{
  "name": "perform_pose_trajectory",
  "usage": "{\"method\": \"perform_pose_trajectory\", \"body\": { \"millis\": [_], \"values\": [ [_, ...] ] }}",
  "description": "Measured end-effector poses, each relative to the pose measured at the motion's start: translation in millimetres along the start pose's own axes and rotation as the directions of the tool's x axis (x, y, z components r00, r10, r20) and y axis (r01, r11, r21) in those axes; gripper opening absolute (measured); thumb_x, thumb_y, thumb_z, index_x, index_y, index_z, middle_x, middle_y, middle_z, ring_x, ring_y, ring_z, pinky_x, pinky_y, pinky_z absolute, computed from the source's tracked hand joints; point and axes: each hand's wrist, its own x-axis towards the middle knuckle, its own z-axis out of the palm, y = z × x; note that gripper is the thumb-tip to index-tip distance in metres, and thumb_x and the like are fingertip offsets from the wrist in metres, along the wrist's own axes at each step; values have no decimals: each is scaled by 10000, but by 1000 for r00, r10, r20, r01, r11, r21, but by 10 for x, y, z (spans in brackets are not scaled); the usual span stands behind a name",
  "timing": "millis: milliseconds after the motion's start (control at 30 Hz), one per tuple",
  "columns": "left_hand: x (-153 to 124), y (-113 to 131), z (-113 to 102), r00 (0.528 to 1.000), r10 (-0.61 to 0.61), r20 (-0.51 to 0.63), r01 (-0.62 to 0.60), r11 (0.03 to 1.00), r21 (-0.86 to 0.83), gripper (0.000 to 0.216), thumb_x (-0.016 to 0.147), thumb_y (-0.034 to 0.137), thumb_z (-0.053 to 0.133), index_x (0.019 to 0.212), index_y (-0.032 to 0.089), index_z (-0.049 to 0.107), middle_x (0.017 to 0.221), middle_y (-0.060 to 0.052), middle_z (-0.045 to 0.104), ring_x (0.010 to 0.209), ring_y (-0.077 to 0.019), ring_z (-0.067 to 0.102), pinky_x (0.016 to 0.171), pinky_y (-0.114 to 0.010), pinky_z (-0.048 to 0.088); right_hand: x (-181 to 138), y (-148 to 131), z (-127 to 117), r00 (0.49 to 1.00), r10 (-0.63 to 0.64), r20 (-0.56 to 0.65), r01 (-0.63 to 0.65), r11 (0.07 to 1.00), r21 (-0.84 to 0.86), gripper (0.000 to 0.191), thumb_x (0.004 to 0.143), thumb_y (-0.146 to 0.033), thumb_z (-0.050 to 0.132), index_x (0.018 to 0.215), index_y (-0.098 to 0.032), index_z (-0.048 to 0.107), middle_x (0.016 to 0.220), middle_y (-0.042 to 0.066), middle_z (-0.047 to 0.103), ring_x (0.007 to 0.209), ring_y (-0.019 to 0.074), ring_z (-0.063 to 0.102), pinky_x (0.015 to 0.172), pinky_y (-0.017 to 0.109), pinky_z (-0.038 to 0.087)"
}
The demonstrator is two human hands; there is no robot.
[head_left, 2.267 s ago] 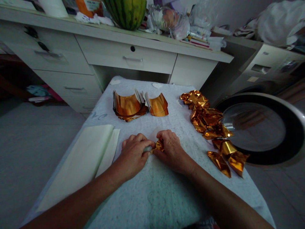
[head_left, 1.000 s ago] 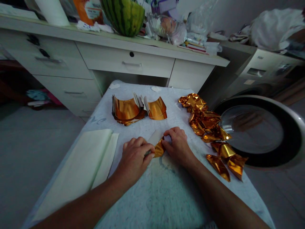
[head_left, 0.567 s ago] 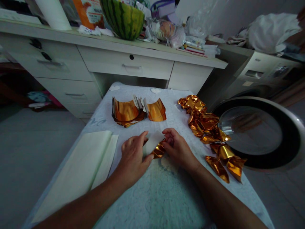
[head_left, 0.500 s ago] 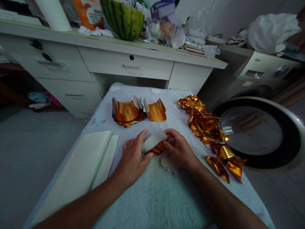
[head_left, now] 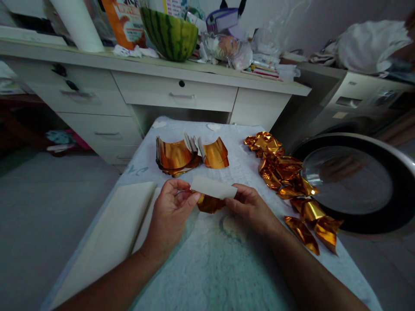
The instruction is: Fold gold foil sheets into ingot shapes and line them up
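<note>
My left hand (head_left: 171,212) and my right hand (head_left: 252,207) hold one gold foil paper (head_left: 210,196) between them, lifted a little above the white cloth-covered table (head_left: 214,268). Its white back faces up and the gold side hangs below. Each hand pinches one end with thumb and fingers. Behind them lie two curled stacks of flat gold foil sheets (head_left: 191,153). To the right runs a row of several folded gold foil pieces (head_left: 287,177).
A folded pale cloth (head_left: 110,242) lies on the table's left. Beyond stands a white desk with drawers (head_left: 168,88) carrying a watermelon (head_left: 170,36) and clutter. An open washing machine door (head_left: 353,181) juts in at the right.
The foil piece was pressed flat on the table under both hands; it has since been lifted and opened out, white side up, held between the two hands.
</note>
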Motion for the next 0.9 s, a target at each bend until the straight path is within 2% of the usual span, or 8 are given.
{"method": "perform_pose_trajectory", "body": {
  "millis": [67, 133, 333, 533, 633, 767, 833, 900],
  "values": [
    [3, -7, -15, 1000, 6, 14, -6, 1000, 3, 198, 787, 239, 728, 827, 204, 537, 870, 33, 635, 767, -93, 618, 717, -213, 503, -11, -17, 16, 999, 11, 40, -12, 1000, 21, 343, 727, -392, 813, 844, -185, 566, 728, -35, 591, 625, 93, 531, 544, 202, 381],
    [13, -31, -33, 1000, 2, 22, -3, 1000, 12, 162, 802, 255, 722, 805, 196, 571, 852, 28, 647, 781, -98, 616, 723, -214, 496, -18, -30, 42, 997, 10, 74, -12, 999, 38, 370, 723, -365, 826, 894, -199, 542, 736, -51, 580, 589, 73, 501, 516, 187, 363],
    [34, -81, -58, 999, -25, 24, 24, 998, 66, 165, 833, 310, 696, 957, 207, 663, 903, -1, 692, 843, -138, 649, 771, -260, 508, -5, 11, 99, 994, -85, 64, 82, 996, 40, 367, 772, -365, 789, 984, -215, 529, 795, -48, 580, 608, 69, 493, 517, 182, 380],
    [12, -53, -74, 999, 17, 28, -22, 979, 202, 222, 853, 311, 655, 1049, 213, 689, 1068, -42, 702, 958, -191, 660, 859, -333, 510, -21, 21, 99, 995, -49, 85, 52, 998, -32, 349, 774, -367, 778, 981, -194, 557, 828, -23, 614, 673, 91, 538, 568, 199, 405],
    [3, -25, -67, 999, 25, 37, -34, 968, 249, 180, 862, 302, 630, 1007, 213, 689, 1009, -33, 704, 904, -186, 661, 824, -337, 515, -41, 12, 101, 993, -26, 116, 38, 994, -103, 355, 771, -333, 774, 1025, -195, 569, 864, -11, 640, 677, 98, 553, 573, 206, 405],
    [0, -10, -42, 998, 49, 50, -59, 975, 214, 90, 858, 279, 626, 901, 208, 662, 906, -13, 687, 846, -170, 648, 787, -322, 521, -43, 15, 121, 995, -26, 98, 38, 992, -119, 375, 760, -304, 776, 1051, -209, 560, 854, -14, 653, 653, 100, 558, 550, 200, 398],
    [-4, -18, -32, 996, 18, 92, -36, 979, 203, 129, 872, 284, 609, 964, 210, 661, 974, -27, 693, 884, -175, 656, 818, -333, 529, -35, 24, 138, 995, -58, 76, 63, 996, -70, 354, 771, -304, 766, 1044, -214, 559, 872, -11, 658, 697, 110, 586, 590, 208, 431],
    [-12, -34, -23, 988, -27, 153, -2, 982, 188, 239, 880, 295, 598, 1100, 211, 642, 1132, -55, 678, 963, -189, 665, 873, -356, 534, -24, 38, 157, 996, -76, 40, 76, 997, -16, 354, 772, -307, 766, 1042, -216, 555, 871, -13, 665, 727, 119, 606, 624, 215, 451]
  ]
}}
